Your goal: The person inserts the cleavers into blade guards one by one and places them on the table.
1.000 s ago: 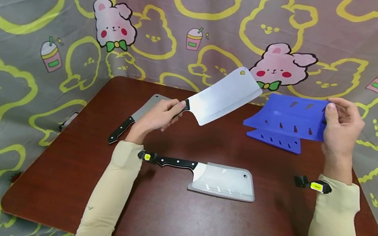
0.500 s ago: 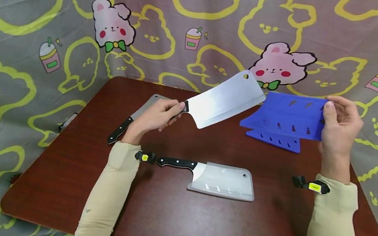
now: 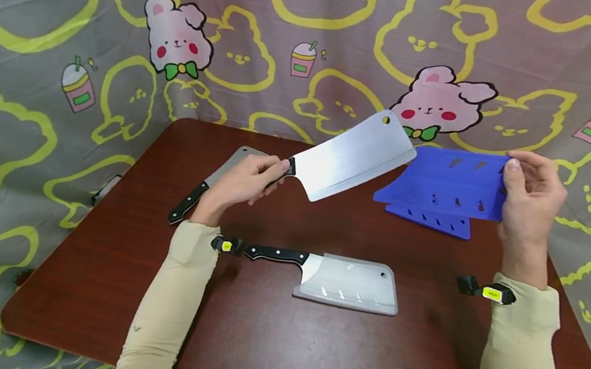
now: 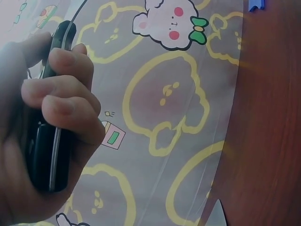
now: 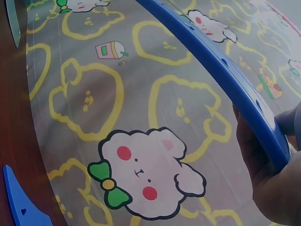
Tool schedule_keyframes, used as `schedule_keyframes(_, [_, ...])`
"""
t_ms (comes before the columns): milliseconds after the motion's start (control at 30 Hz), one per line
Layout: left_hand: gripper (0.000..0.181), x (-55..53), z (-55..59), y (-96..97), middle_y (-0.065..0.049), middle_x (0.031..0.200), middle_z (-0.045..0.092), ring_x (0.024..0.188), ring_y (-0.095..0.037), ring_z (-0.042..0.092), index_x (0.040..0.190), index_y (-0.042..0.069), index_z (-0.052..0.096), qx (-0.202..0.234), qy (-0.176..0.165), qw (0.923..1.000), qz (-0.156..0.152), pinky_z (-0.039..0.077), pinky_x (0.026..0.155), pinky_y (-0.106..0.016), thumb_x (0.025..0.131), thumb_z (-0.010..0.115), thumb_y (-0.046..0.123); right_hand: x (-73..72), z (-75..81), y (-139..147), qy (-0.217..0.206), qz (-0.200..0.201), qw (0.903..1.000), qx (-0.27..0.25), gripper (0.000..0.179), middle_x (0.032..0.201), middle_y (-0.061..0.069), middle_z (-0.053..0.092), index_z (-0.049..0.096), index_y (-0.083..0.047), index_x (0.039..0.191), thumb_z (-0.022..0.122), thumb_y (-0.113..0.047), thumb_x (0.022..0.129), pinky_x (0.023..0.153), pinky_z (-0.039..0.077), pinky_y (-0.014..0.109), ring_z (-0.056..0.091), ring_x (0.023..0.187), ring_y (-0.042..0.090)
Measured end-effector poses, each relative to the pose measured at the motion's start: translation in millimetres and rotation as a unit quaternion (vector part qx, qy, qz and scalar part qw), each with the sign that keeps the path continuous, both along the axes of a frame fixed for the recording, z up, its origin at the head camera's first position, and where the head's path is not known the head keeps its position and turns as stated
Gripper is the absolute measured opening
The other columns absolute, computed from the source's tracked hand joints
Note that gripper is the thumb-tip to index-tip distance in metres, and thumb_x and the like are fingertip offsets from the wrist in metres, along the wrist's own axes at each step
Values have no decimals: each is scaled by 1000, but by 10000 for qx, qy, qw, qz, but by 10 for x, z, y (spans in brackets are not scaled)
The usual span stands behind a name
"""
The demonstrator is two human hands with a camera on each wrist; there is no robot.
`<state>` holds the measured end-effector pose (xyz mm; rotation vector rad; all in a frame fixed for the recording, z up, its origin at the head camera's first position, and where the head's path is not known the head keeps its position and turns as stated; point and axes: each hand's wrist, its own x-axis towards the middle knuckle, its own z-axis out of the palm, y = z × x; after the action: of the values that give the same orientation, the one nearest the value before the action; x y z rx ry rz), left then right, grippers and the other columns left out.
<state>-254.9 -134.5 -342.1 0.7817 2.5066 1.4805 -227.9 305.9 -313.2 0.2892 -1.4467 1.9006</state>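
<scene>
My left hand [image 3: 246,182] grips the black handle [image 4: 49,160] of a cleaver [image 3: 353,155], its broad blade lifted and angled up to the right. Between the thumb and fingers of my right hand [image 3: 534,196] is the right end of a blue blade guard [image 3: 448,184], held above the table; seen edge-on in the right wrist view, it is a slim strip. The cleaver's blade tip appears close to the guard's left edge; whether they touch I cannot tell. Beneath the raised guard, a second blue blade guard [image 3: 432,222] is partly hidden.
On the brown table [image 3: 351,356], a black-handled cleaver [image 3: 277,254] lies in front with its blade inside a translucent guard [image 3: 351,290]. Another cleaver [image 3: 189,202] lies at the back left, partly behind my left hand. A patterned curtain [image 3: 342,52] hangs behind the table.
The cleaver in my left hand has shifted slightly right and tilted down a little, closer to the blue guard. My right hand and the guard have moved slightly left.
</scene>
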Motion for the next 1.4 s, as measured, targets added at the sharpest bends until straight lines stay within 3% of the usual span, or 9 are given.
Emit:
schedule_keyframes(267, [40, 16, -7, -9, -10, 63, 49, 40, -23, 38, 89, 7, 60, 157, -175, 9997, 117, 38, 42, -34, 103, 46, 42, -21, -6, -25, 102, 141, 9998, 49, 18, 78, 9, 66, 65, 12, 104, 64, 1, 91, 52, 44, 19, 57, 60, 14])
schedule_keyframes(567, [35, -7, -22, 0, -9, 64, 50, 40, -19, 38, 92, 7, 61, 51, -233, 9997, 99, 37, 42, -33, 105, 43, 34, 0, 5, -42, 20, 27, 9999, 149, 17, 83, 9, 67, 66, 10, 105, 64, -1, 92, 54, 45, 18, 59, 65, 13])
schedule_keyframes(767, [34, 44, 48, 21, -11, 64, 49, 41, -17, 38, 89, 4, 59, 1, -249, 9996, 115, 37, 43, -30, 106, 43, 28, -15, -4, -37, -13, 16, 9997, 227, 17, 82, 8, 66, 66, 9, 105, 63, -2, 92, 54, 44, 18, 58, 63, 13])
schedule_keyframes(933, [37, -28, -30, 0, -11, 65, 50, 40, -20, 38, 90, 6, 60, 85, -292, 9994, 147, 37, 42, -35, 105, 43, 34, -24, -8, -33, 2, -26, 9997, 238, 16, 82, 7, 67, 67, 8, 104, 63, -2, 93, 54, 44, 18, 58, 64, 12])
schedule_keyframes(1100, [39, -26, -21, -15, -9, 63, 49, 41, -21, 39, 89, 6, 60, 143, -260, 9995, 115, 38, 42, -39, 104, 44, 39, -18, -6, -40, -33, 25, 9999, 125, 16, 81, 7, 67, 67, 8, 104, 63, -1, 92, 53, 44, 18, 58, 63, 13])
schedule_keyframes(1400, [44, -25, -15, -40, -7, 60, 48, 39, -20, 39, 86, 4, 58, 444, -343, 9984, 30, 37, 40, -33, 103, 44, 43, -8, 3, -42, 9, 14, 10000, 36, 16, 82, 8, 66, 66, 9, 104, 64, -2, 92, 55, 45, 18, 58, 65, 13])
